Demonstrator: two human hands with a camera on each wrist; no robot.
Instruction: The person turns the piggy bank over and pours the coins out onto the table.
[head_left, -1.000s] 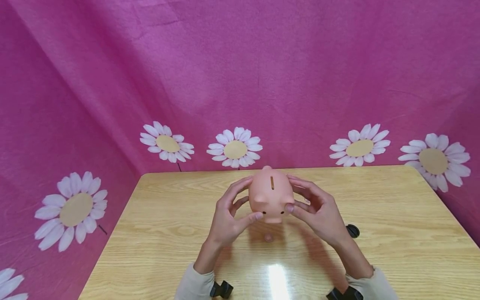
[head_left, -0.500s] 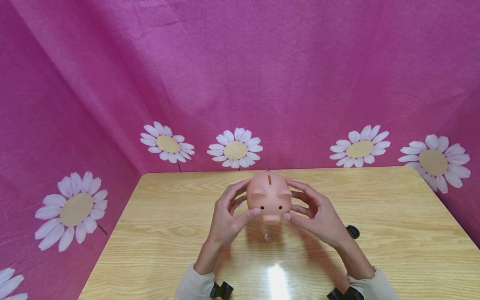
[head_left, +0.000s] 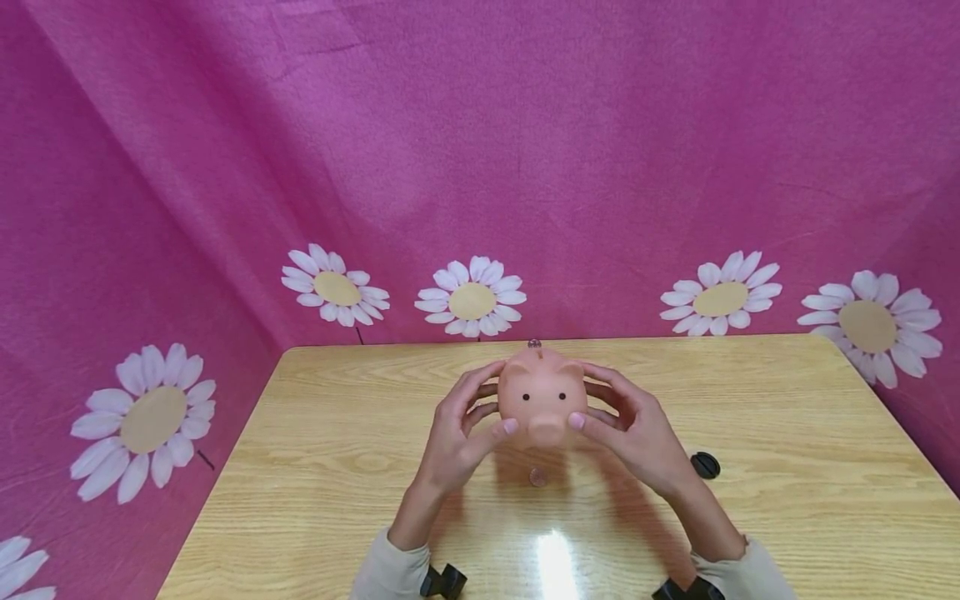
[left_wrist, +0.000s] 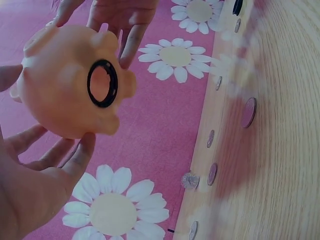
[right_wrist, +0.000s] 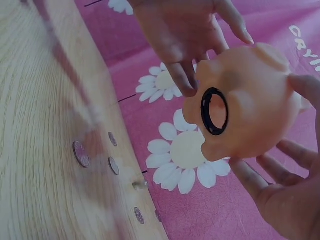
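A pink piggy bank (head_left: pixel 542 407) is held up above the wooden table, its snout and eyes facing the head camera. My left hand (head_left: pixel 459 433) grips one side, thumb beside the snout and fingers spread round the body. My right hand (head_left: pixel 639 432) grips the other side in the same way. The left wrist view shows its underside, where a black ring (left_wrist: pixel 114 86) surrounds an uncovered hole. A coin (head_left: pixel 537 477) lies on the table in front of it. Several more coins show beneath in the wrist views, including a larger coin (right_wrist: pixel 81 154).
A round black cap (head_left: pixel 705 465) lies on the table (head_left: pixel 810 433) beside my right wrist. Another small coin (head_left: pixel 534 343) shows at the table's back edge, behind the bank. A magenta cloth (head_left: pixel 585 167) with white daisies hangs behind and at both sides.
Both hands have tipped the piggy bank so its face turns upward and its slot tilts away. A coin has come into view behind it; one seen by the left fingers is no longer visible.
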